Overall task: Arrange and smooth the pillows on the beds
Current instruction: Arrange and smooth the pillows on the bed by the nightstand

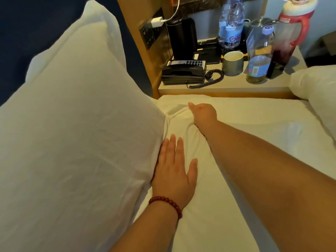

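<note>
Looking down: my left hand [173,172] lies flat, fingers straight, on the sheet [236,124] against the big pillow [72,124] propped at the headboard [18,33]. My right hand [204,113] is curled on a sheet fold (fingertips hidden). I'd draw that fold taut, then sweep the flat palm outward without nudging the pillow.

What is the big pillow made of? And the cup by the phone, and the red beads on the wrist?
Pillow: white woven cloth, probably cotton, matte; fine creases and a soft puffy shape show it.
Cup: likely glazed ceramic, grey-green outside, pale inside; thick rim, dull sheen.
Beads: dark red, polished, with small highlights; wood, stone or plastic, hard to tell.
</note>
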